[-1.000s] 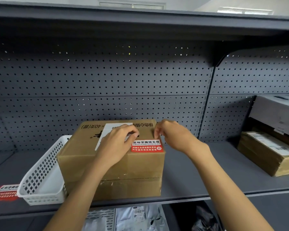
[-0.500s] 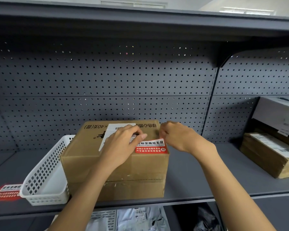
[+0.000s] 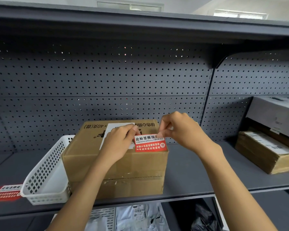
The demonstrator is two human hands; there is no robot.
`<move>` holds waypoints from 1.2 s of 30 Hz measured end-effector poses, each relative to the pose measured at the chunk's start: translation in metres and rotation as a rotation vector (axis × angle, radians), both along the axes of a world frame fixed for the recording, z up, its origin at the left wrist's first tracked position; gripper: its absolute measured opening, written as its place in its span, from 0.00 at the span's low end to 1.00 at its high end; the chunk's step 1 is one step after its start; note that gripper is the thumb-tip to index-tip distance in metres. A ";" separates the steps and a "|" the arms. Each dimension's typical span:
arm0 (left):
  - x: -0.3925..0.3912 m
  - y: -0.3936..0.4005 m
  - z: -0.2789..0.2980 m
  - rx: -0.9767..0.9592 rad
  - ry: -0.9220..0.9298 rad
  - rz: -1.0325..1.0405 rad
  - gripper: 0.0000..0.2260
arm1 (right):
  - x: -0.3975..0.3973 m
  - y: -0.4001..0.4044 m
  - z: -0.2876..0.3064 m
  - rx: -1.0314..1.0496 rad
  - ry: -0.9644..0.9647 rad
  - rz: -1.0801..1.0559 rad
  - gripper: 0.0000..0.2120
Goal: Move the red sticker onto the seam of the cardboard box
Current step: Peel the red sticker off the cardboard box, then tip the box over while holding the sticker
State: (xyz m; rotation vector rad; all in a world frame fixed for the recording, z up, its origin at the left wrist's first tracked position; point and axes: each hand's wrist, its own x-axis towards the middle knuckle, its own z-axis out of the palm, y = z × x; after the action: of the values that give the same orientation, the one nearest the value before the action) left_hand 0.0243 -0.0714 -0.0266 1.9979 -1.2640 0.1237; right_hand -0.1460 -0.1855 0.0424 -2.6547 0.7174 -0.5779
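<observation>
— Sticker first: where does it sit, and who has it?

— The red sticker [image 3: 150,144] lies at the near right corner of the cardboard box [image 3: 115,157] top, its lower edge close to the box's front edge. The right hand [image 3: 178,129] pinches its upper right corner between thumb and fingertip; the left hand [image 3: 118,142] is curled with thumb and forefinger closed at the upper left corner, beside a white label [image 3: 114,129].

— How will it handle?

— Thin, light and limp, I judge, with a tacky back. Held by one corner it would curl and stick to itself or to a finger, so both top corners are the sensible hold, keeping it taut. It looks like the tear-if-peeled kind, so slow pulling seems wise.

— And room to move?

— Open air above the box up to the overhead shelf [image 3: 140,24]. A white basket [image 3: 45,172] touches the box's left side; parcels [image 3: 265,150] sit well apart on the right. I cannot make out the top seam from here; the hands hide much of that surface.
</observation>
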 end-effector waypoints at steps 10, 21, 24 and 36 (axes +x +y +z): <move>0.002 0.030 0.015 -0.517 0.348 -0.120 0.18 | -0.023 0.017 0.003 0.186 -0.103 0.115 0.08; 0.026 0.129 -0.046 -0.290 0.119 0.212 0.21 | -0.027 0.046 -0.064 0.306 -0.155 0.152 0.07; 0.022 0.136 -0.062 -0.294 0.275 0.164 0.24 | -0.024 0.046 -0.075 0.348 -0.198 0.138 0.06; -0.007 0.123 -0.026 -0.364 0.067 0.335 0.29 | -0.017 0.048 -0.061 0.193 -0.291 0.081 0.05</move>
State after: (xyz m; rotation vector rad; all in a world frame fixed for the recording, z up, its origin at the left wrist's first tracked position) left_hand 0.0173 0.0519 -0.0523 1.8569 -0.7885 0.4146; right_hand -0.1628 -0.1372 -0.0191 -2.3446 0.5477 -0.8073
